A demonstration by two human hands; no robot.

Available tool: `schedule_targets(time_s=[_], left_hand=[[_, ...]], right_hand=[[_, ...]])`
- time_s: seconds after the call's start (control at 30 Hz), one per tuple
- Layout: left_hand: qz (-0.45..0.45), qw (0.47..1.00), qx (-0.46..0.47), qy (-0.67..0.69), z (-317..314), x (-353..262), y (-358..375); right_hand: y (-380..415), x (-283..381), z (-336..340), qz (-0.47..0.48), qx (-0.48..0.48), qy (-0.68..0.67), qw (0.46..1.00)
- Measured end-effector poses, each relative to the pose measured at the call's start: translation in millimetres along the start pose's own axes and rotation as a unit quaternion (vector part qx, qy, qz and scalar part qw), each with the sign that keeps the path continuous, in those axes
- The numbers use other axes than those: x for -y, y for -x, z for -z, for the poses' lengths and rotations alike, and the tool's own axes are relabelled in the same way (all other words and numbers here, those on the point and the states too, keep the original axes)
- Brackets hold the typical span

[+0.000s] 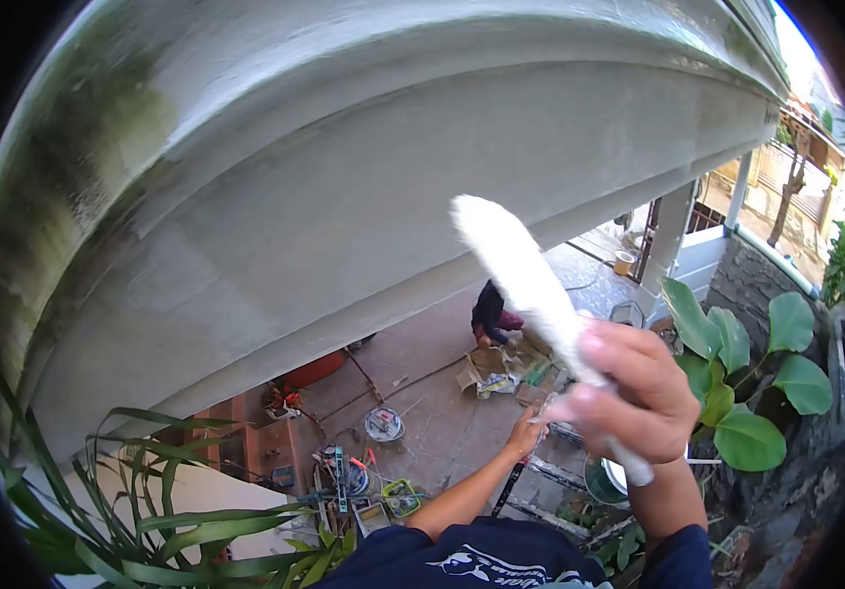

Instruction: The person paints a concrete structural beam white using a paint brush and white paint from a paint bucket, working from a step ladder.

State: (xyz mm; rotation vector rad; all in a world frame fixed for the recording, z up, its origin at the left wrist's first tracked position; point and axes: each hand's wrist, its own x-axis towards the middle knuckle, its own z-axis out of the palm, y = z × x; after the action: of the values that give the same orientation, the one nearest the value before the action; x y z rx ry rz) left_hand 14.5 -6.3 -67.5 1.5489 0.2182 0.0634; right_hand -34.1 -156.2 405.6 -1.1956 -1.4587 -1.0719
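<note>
My right hand point(638, 393) is raised in front of me, fingers closed round the handle of a paintbrush point(516, 265). White covers the brush from its rounded tip down to the fingers, and the handle end sticks out below the palm. The tip points up and left toward the grey wall beam point(364, 206), with no contact that I can make out. Lower down, my left hand point(526, 432) grips the ladder point(513, 483) near its top. Beside the ladder, partly behind my right wrist, is a bucket point(599, 483) with white inside.
Far below, another person point(489, 312) crouches by cardboard point(489, 368) on the tiled floor point(432, 393). A pail point(383, 424) and several tools stand down there. Long leaves point(197, 530) reach in at left; a broad-leaved plant point(751, 437) grows beside the rough wall point(786, 510) at right.
</note>
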Motion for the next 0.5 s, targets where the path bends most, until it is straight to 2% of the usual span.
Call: schedule_targets(time_s=[0.03,0.07,0.17,0.2,0.27,0.33,0.43,0.5], left_hand=[[-0.012,1.0,0.02,-0.002,3.7,28.3,-14.1],[-0.038,0.998,-0.008,0.046,-2.9,9.3,-4.1],[0.002,1.0,0.013,0.025,-0.8,-32.6,13.3],[0.02,0.999,-0.014,0.031,-3.7,-51.7,20.7],[0.027,0.999,-0.02,0.037,-1.9,-50.2,19.2],[0.047,0.998,-0.031,0.033,-3.7,-50.1,19.9],[0.024,0.999,-0.003,0.042,-2.1,-60.0,24.0],[0.025,0.999,-0.018,0.03,-2.8,-53.6,22.0]], right_hand=[[-21.6,-0.3,-14.1,0.055,0.026,0.0,0.998],[-40.4,-5.4,-27.7,0.108,0.032,-0.004,0.994],[-90.8,-25.2,-73.0,0.262,-0.022,0.009,0.965],[-100.0,-31.9,-83.8,0.284,-0.027,0.022,0.958],[-118.2,-45.8,-105.7,0.329,-0.041,0.048,0.942],[-124.2,-55.3,-101.3,0.338,-0.015,0.081,0.938],[-126.4,-73.0,-72.6,0.331,0.006,0.137,0.934],[-113.0,-99.8,-35.0,0.263,0.013,0.181,0.948]])
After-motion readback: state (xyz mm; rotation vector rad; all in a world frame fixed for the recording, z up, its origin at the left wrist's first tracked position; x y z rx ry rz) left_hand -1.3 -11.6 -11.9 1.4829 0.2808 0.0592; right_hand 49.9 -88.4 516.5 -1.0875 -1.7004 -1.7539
